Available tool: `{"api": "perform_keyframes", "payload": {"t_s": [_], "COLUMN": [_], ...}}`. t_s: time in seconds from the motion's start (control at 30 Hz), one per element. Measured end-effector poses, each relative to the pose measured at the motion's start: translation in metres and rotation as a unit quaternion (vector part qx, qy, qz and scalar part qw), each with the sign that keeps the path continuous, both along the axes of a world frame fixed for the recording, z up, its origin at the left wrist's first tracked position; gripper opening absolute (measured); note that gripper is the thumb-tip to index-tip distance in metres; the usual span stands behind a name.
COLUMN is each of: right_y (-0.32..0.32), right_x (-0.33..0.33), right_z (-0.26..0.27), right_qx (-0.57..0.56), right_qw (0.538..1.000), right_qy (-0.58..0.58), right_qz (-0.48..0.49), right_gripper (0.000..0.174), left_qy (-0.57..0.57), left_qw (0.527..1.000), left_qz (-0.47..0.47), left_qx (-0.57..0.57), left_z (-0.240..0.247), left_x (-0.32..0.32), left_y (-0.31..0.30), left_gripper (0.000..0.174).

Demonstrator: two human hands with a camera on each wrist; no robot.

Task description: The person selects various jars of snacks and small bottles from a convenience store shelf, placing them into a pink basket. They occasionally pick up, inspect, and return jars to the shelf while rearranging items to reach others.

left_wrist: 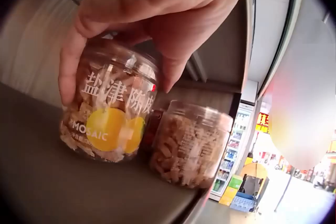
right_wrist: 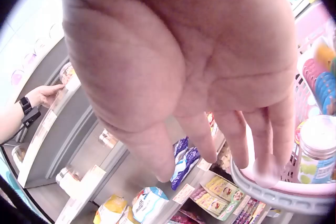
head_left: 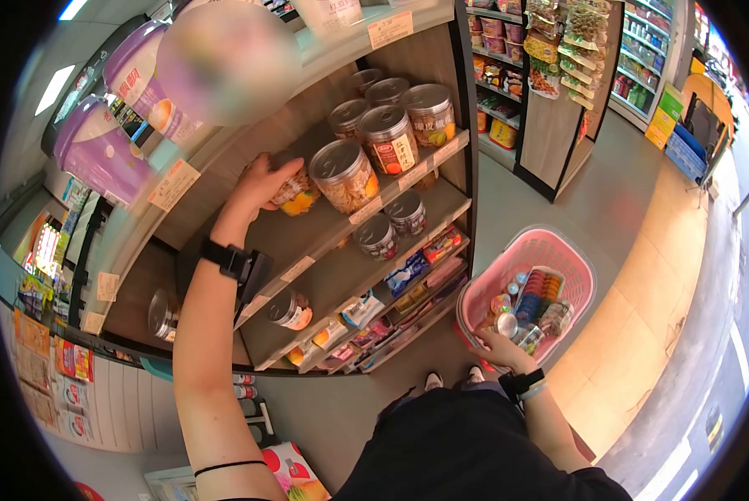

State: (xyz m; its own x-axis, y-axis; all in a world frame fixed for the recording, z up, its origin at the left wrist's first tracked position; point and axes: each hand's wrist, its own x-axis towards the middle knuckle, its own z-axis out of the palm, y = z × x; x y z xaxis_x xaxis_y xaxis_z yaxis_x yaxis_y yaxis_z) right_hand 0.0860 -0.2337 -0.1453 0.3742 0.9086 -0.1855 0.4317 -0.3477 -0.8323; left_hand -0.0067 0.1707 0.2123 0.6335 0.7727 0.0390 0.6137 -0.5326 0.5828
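My left hand [head_left: 266, 182] grips a clear plastic jar of dried peel [left_wrist: 113, 106] near its lid, the fingers and thumb on opposite sides. White lettering and yellow fruit pictures mark the jar, which overlaps the shelf board [head_left: 266, 242]. Close beside it stands a second jar of brownish pieces [left_wrist: 189, 142]. Low on the other side, my right hand [head_left: 508, 352] is at the near rim of a pink shopping basket [head_left: 571, 246]. In the right wrist view its fingers hang fairly straight, with fingertips overlapping the rim. Inside the basket lie jars and colourful packs.
More lidded jars [head_left: 388, 138] line this shelf, with several on the level below. Bagged snacks [head_left: 408, 274] fill the lowest rows. Large purple cups [head_left: 99, 154] stand on the top shelf. Another shelf unit [head_left: 550, 125] rises beyond the tiled floor.
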Motion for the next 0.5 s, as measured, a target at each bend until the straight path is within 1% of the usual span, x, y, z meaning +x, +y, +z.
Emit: {"api": "perform_keyframes", "payload": {"t_s": [0.07,0.13,0.3,0.37,0.4,0.47,0.5], "right_y": [-0.005,-0.009,-0.018,-0.020,-0.021,-0.018,-0.017], "right_x": [0.000,-0.001,-0.004,-0.004,-0.003,-0.003,-0.003], "right_z": [0.004,0.016,0.025,0.025,0.023,0.022,0.023], "right_qx": [0.007,-0.010,0.000,-0.005,-0.011,-0.017,-0.007], "right_qw": [1.000,0.999,0.997,0.996,0.996,0.997,0.998], "right_qy": [0.003,0.044,0.056,0.057,0.061,0.063,0.045], "right_qz": [-0.009,-0.028,-0.055,-0.062,-0.056,-0.049,-0.045], "right_gripper": [0.052,0.054,0.052,0.051,0.051,0.051,0.051], "left_qy": [0.030,0.040,0.057,0.068,0.067,0.021,0.018], "left_qw": [0.998,0.998,0.997,0.995,0.995,0.991,0.991], "left_qz": [0.000,0.004,0.025,0.042,0.042,0.036,0.037], "left_qx": [-0.055,-0.050,-0.051,-0.054,-0.056,-0.124,-0.125], "left_z": [-0.002,-0.003,-0.002,0.001,0.001,0.003,0.004], "left_x": [0.017,0.030,0.047,0.048,0.047,0.044,0.040], "left_y": [0.013,0.015,0.003,-0.001,0.002,0.007,0.008], "left_gripper": [0.098,0.099,0.101,0.095,0.095,0.091,0.091]}}
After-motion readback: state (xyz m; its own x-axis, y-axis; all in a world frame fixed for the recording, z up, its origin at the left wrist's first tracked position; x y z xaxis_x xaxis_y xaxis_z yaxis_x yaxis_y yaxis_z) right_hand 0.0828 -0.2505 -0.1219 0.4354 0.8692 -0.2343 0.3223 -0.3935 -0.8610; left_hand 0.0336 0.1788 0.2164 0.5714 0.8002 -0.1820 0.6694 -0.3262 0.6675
